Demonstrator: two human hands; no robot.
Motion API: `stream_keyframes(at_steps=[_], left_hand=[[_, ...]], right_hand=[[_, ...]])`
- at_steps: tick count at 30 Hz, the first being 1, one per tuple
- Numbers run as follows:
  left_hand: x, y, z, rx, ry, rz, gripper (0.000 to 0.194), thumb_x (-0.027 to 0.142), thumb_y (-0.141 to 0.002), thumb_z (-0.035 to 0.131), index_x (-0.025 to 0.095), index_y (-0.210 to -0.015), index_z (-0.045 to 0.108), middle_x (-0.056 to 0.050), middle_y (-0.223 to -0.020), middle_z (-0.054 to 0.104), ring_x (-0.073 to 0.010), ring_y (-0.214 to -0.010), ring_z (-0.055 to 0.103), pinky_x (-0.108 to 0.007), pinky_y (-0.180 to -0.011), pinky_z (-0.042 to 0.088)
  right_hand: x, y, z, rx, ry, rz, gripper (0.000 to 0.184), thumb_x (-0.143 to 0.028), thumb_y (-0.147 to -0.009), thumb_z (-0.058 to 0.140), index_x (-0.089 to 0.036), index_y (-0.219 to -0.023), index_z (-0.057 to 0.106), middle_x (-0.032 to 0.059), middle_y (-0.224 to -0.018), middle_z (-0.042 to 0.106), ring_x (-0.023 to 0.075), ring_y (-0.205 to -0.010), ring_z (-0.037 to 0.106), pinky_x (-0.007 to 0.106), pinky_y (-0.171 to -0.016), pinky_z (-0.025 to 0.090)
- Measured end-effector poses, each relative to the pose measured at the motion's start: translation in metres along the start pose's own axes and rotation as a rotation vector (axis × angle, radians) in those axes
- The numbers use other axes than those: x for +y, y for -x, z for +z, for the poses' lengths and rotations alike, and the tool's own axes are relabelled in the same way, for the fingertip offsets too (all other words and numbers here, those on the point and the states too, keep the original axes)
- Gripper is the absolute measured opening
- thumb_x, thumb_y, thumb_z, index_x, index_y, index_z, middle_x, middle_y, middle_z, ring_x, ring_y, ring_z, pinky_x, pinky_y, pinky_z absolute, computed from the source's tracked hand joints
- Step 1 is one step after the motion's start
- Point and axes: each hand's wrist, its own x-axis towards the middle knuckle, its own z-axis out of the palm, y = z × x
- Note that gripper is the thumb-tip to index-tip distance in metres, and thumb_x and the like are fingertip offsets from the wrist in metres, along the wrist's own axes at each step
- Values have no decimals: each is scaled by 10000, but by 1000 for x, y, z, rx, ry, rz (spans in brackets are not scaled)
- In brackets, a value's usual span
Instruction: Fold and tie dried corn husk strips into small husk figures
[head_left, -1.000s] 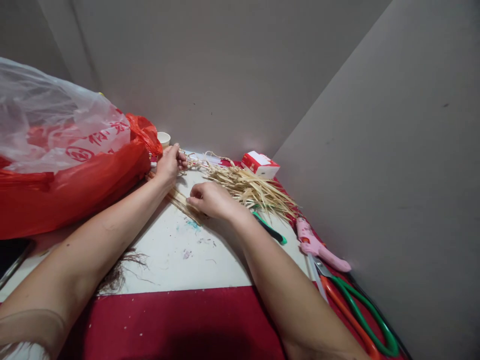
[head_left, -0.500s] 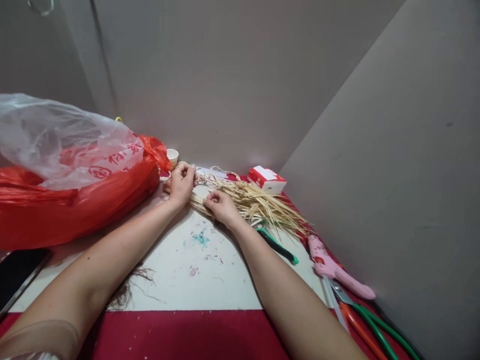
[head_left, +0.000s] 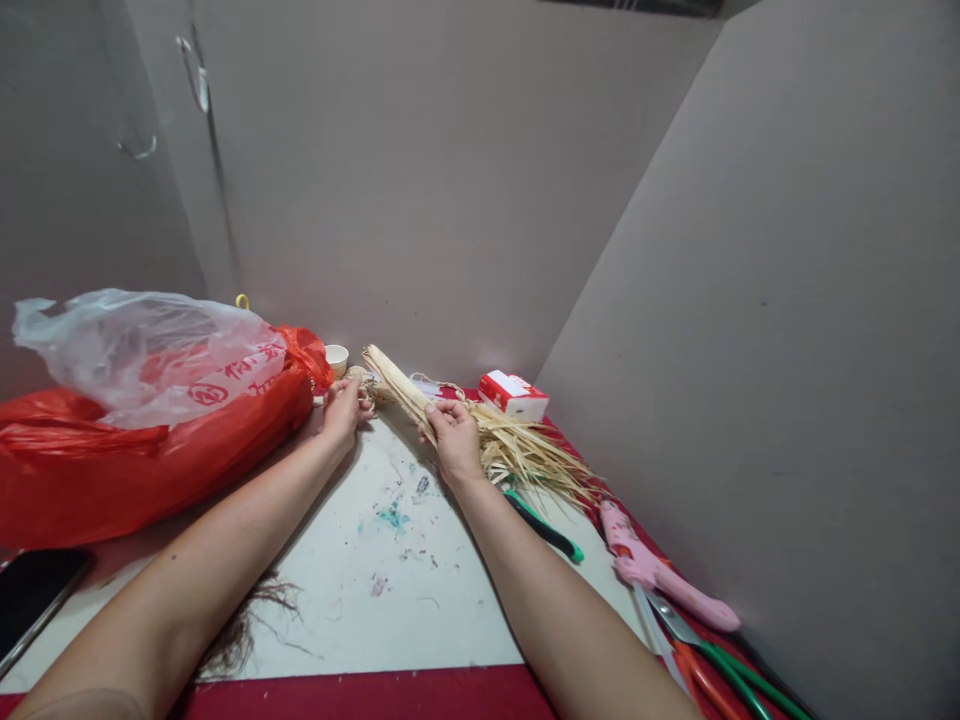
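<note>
My right hand (head_left: 456,440) is closed on a flat bundle of pale dried straw strips (head_left: 395,380), thumb on top. The bundle's far end is lifted and points up and left. Further left, the curled fingers of my left hand (head_left: 345,412) are beside a beige, twine-like coil (head_left: 365,377); what they hold, if anything, is hidden. A loose heap of straw strips (head_left: 536,452) lies to the right of my right hand. Under that forearm is a tool with a green and black handle (head_left: 547,528), partly covered.
A red and clear plastic bag (head_left: 187,440) fills the left side, with a phone (head_left: 41,595) in front. A small white cup (head_left: 337,359) and a red-white box (head_left: 513,395) stand near the back wall. A pink glue gun (head_left: 667,577) and scissors (head_left: 679,620) lie right.
The bundle is now raised and tilted in my right hand. My left hand has moved off it, to the left and lower. The camera view has tipped upward.
</note>
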Motion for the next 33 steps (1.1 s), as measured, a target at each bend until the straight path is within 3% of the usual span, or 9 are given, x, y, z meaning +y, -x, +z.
stream_keyframes(at_steps=[3,6,10,14,19,25,27,30,33], left_hand=[[-4,6,13,76,170,-87,339,520,-824,563,191,-889,508,6,-628,600,-116,-504,578,-231,-492,464],[-3,12,23,71,258,-60,257,409,-797,628,160,-837,577,-14,-616,633,-134,-523,608,-229,-496,481],[8,15,24,63,280,-68,149,190,-736,675,127,-855,612,-15,-629,652,-109,-483,594,-216,-497,497],[15,17,21,-34,283,-150,191,126,-725,648,99,-913,627,-34,-664,656,-111,-465,590,-227,-460,500],[15,19,23,-82,215,-163,165,159,-706,663,102,-858,637,-22,-635,621,-89,-451,553,-194,-423,444],[21,15,18,17,-143,-37,89,164,-696,607,155,-774,564,-15,-678,620,-80,-438,492,-209,-435,379],[23,10,11,59,-327,69,175,135,-694,576,164,-866,564,-5,-699,613,-87,-461,493,-216,-471,385],[27,1,-5,87,-617,252,407,85,-674,567,176,-1071,561,-27,-825,635,-125,-652,581,-227,-630,448],[35,-2,-19,102,-935,264,554,108,-658,605,204,-1200,544,-62,-974,658,-174,-841,618,-235,-724,452]], right_hand=[[3,4,2,-86,106,-26,276,-373,-646,695,-214,-731,486,-69,-517,521,95,-442,457,218,-423,383],[3,12,6,-193,234,-66,251,-352,-646,704,-201,-689,508,-68,-509,493,82,-448,415,211,-436,351],[-2,18,10,-303,312,-88,305,-450,-707,668,-182,-641,536,-19,-574,562,106,-512,502,223,-476,407],[-2,14,6,-201,241,-12,369,-532,-714,639,-181,-710,525,3,-667,627,105,-514,558,203,-431,426],[6,7,1,-93,154,126,427,-462,-627,711,-225,-856,438,-58,-643,604,114,-456,569,193,-344,423],[16,6,3,-114,333,119,372,-354,-654,634,-227,-975,496,-89,-586,522,125,-421,542,204,-332,394],[19,6,2,-114,476,47,327,-341,-712,576,-214,-1013,555,-83,-559,500,123,-417,522,221,-373,406],[21,6,-1,-102,776,-125,312,-297,-762,547,-196,-1041,644,-39,-572,546,149,-527,565,280,-563,484],[21,8,-2,-119,1013,-228,355,-261,-778,556,-206,-1108,676,27,-718,670,196,-702,630,324,-732,484]])
